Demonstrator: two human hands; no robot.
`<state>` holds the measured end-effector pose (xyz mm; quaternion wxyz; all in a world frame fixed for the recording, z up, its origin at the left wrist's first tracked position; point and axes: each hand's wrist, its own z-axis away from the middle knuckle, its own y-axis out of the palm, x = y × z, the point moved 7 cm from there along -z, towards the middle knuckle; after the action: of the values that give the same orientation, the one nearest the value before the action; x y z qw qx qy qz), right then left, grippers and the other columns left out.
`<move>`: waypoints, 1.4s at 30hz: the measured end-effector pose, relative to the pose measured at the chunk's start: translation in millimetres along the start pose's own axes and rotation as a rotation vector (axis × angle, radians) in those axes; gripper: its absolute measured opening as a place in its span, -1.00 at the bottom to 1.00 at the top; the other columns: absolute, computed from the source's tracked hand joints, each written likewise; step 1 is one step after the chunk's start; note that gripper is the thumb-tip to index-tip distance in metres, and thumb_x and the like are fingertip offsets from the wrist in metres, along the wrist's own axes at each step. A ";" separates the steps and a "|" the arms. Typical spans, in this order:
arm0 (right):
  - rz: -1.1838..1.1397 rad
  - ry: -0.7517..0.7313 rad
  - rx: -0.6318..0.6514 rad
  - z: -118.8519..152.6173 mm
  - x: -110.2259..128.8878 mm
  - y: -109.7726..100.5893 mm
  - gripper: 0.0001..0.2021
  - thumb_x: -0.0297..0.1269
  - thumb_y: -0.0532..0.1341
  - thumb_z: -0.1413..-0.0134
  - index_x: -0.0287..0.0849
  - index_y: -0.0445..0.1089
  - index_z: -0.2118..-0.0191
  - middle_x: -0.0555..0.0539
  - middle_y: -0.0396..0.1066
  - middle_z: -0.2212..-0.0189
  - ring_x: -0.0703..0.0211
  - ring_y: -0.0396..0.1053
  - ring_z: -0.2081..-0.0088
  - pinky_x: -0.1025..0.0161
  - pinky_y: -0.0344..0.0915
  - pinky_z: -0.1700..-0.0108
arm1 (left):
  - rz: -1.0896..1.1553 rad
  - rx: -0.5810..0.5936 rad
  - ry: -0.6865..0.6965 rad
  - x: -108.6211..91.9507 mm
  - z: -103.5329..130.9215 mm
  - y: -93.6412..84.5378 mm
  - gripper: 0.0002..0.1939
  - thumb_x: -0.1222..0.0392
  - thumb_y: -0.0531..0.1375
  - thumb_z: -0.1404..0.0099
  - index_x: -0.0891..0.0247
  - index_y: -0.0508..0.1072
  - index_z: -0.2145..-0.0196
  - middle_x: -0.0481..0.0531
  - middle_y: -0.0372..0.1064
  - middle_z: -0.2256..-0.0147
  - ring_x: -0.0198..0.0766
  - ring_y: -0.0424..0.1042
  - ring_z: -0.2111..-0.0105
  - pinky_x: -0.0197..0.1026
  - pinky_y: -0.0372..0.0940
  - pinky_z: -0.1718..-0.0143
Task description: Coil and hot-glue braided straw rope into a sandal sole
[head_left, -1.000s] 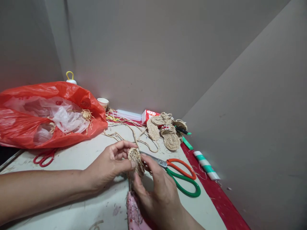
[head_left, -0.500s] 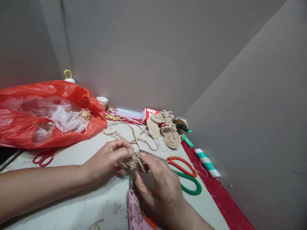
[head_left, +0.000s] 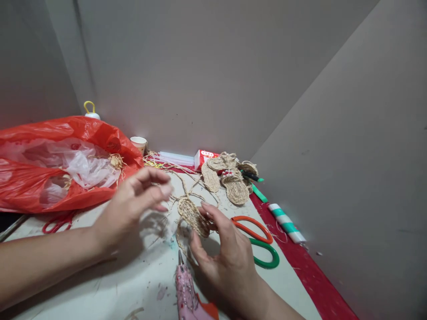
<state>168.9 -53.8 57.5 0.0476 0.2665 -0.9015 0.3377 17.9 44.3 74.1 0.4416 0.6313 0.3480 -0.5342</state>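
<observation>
My right hand [head_left: 223, 249] pinches a small oval sole of coiled straw cord [head_left: 191, 215] by its right edge, tilted above the table. A loose tail of cord [head_left: 180, 242] hangs from the sole. My left hand [head_left: 136, 202] is in the air to the left, fingers apart and slightly blurred, touching nothing. Below the sole lies a pink glue gun [head_left: 187, 289], its metal nozzle pointing up towards the sole. Scissors with an orange and a green handle [head_left: 267, 253] lie behind my right hand, which hides their blades.
A red plastic bag [head_left: 60, 195] with straw scraps covers the left side, red scissors [head_left: 58, 222] beside it. Finished straw slippers [head_left: 235, 186], a red box [head_left: 202, 158], glue sticks [head_left: 176, 158] and a paper cup [head_left: 138, 143] line the back. A striped roll [head_left: 287, 223] rests at the right.
My left hand has let go of the straw sole and moved left and up, its fingers opening. The right hand still holds the sole, now more fully visible.
</observation>
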 end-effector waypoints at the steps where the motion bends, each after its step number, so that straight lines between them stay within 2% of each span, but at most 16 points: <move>1: 0.006 -0.017 -0.009 0.5 2.5 -0.5 -0.42 -0.53 0.22 -0.03 -0.24 0.14 -0.19 -0.21 0.44 0.06 0.06 0.45 0.11 0.12 0.45 0.09 | 0.008 0.087 -0.107 17.2 2.3 8.7 -0.67 0.12 0.34 -0.11 0.23 0.39 0.19 -0.06 0.36 0.38 -0.33 0.36 0.41 -0.28 0.32 0.39; 3: 0.015 -0.040 -0.016 2.0 6.8 -0.5 -0.44 -0.54 0.22 -0.02 -0.27 0.14 -0.18 -0.23 0.44 0.07 0.05 0.44 0.10 0.11 0.44 0.08 | 0.094 0.248 -0.284 48.5 10.0 25.5 -0.63 0.10 0.34 -0.12 0.22 0.31 0.18 -0.08 0.36 0.43 -0.37 0.34 0.50 -0.31 0.27 0.45; 5: 0.017 -0.058 -0.009 3.7 10.2 1.0 -0.45 -0.54 0.21 -0.03 -0.30 0.15 -0.17 -0.25 0.44 0.08 0.04 0.44 0.11 0.11 0.44 0.10 | 0.125 0.318 -0.319 65.5 14.7 34.1 -0.63 0.09 0.34 -0.13 0.27 0.31 0.20 -0.02 0.40 0.40 -0.37 0.37 0.48 -0.32 0.27 0.44; 7: 0.011 -0.073 0.002 4.7 12.8 3.3 -0.47 -0.53 0.21 -0.03 -0.31 0.16 -0.15 -0.25 0.45 0.10 0.05 0.45 0.13 0.11 0.46 0.12 | 0.115 0.333 -0.318 73.0 16.0 36.6 -0.66 0.11 0.33 -0.14 0.31 0.34 0.22 -0.01 0.42 0.43 -0.40 0.35 0.51 -0.32 0.27 0.44; 11: -0.013 -0.083 0.012 2.9 15.7 4.1 -0.48 -0.51 0.20 -0.04 -0.28 0.15 -0.15 -0.24 0.46 0.12 0.07 0.46 0.13 0.13 0.47 0.13 | 0.065 0.306 -0.319 70.8 14.1 34.7 -0.78 0.15 0.29 -0.15 0.34 0.36 0.36 -0.06 0.36 0.57 -0.44 0.28 0.61 -0.34 0.23 0.48; 15: -0.079 -0.082 0.085 0.2 17.0 2.0 -0.42 -0.47 0.20 0.00 -0.29 0.12 -0.18 -0.27 0.45 0.06 0.02 0.45 0.08 0.08 0.46 0.08 | 0.040 0.288 -0.315 64.3 12.7 34.5 -0.81 0.18 0.28 -0.12 0.31 0.34 0.44 -0.11 0.29 0.66 -0.43 0.23 0.65 -0.35 0.21 0.53; 19: -0.147 -0.060 0.103 0.6 14.4 -1.9 -0.42 -0.40 0.17 -0.02 -0.33 0.12 -0.20 -0.30 0.45 0.03 -0.02 0.46 0.05 0.05 0.47 0.08 | 0.038 0.278 -0.302 61.2 11.7 34.3 -0.84 0.23 0.27 -0.08 0.31 0.35 0.47 -0.15 0.23 0.66 -0.48 0.14 0.67 -0.39 0.13 0.60; 22: -0.157 0.046 0.074 0.2 4.5 -1.3 -0.60 -0.45 0.14 -0.12 -0.23 0.26 -0.11 -0.20 0.52 0.13 0.07 0.52 0.17 0.14 0.49 0.16 | 0.057 0.298 -0.299 58.9 11.0 35.6 -0.87 0.26 0.27 -0.07 0.33 0.38 0.46 -0.11 0.29 0.60 -0.47 0.20 0.65 -0.38 0.18 0.57; 25: -0.217 0.091 0.064 -3.1 0.2 1.0 -0.71 -0.51 0.13 -0.13 -0.16 0.39 0.04 -0.11 0.56 0.25 0.13 0.54 0.26 0.21 0.50 0.21 | 0.071 0.315 -0.304 56.8 10.1 36.5 -0.89 0.28 0.28 -0.04 0.34 0.41 0.47 -0.09 0.32 0.59 -0.44 0.26 0.62 -0.37 0.24 0.54; 29: -0.311 0.078 0.032 -9.0 1.5 -1.5 -0.74 -0.56 0.16 -0.11 -0.15 0.45 0.13 -0.08 0.56 0.29 0.17 0.53 0.28 0.23 0.49 0.23 | 0.096 0.336 -0.324 57.2 9.9 36.6 -0.90 0.29 0.28 -0.01 0.34 0.42 0.48 -0.08 0.34 0.60 -0.43 0.28 0.61 -0.36 0.24 0.53; 33: -0.348 0.078 0.040 -9.7 0.8 -1.6 -0.71 -0.59 0.17 -0.10 -0.17 0.47 0.11 -0.08 0.52 0.35 0.21 0.49 0.35 0.26 0.46 0.34 | 0.107 0.351 -0.345 59.4 10.1 34.6 -0.86 0.32 0.27 0.01 0.34 0.42 0.42 -0.07 0.35 0.60 -0.41 0.30 0.60 -0.33 0.26 0.48; 36: -0.397 0.121 0.088 -8.9 -2.3 2.3 -0.71 -0.57 0.16 -0.12 -0.14 0.49 0.11 -0.06 0.49 0.39 0.23 0.46 0.39 0.28 0.43 0.40 | 0.074 0.377 -0.341 59.0 9.9 34.3 -0.84 0.21 0.28 -0.06 0.34 0.42 0.41 -0.04 0.36 0.58 -0.37 0.34 0.56 -0.30 0.29 0.44; 39: -0.423 0.151 0.130 -9.9 -3.5 5.0 -0.72 -0.54 0.16 -0.11 -0.12 0.51 0.14 -0.05 0.50 0.41 0.23 0.46 0.40 0.28 0.43 0.39 | 0.028 0.374 -0.358 59.9 9.3 33.7 -0.74 0.06 0.28 -0.12 0.35 0.42 0.42 -0.01 0.38 0.56 -0.36 0.36 0.55 -0.30 0.30 0.44; 42: -0.409 0.170 0.151 -11.4 -3.9 5.9 -0.74 -0.53 0.17 -0.09 -0.14 0.53 0.18 -0.05 0.52 0.44 0.23 0.47 0.43 0.29 0.43 0.40 | -0.012 0.347 -0.388 62.6 8.8 32.8 -0.71 0.03 0.29 -0.11 0.34 0.41 0.45 -0.02 0.38 0.59 -0.37 0.36 0.58 -0.32 0.29 0.48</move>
<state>168.2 -41.1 61.8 0.1707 0.4169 -0.7937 0.4088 56.3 22.1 18.4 0.3818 0.5813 0.1637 -0.6997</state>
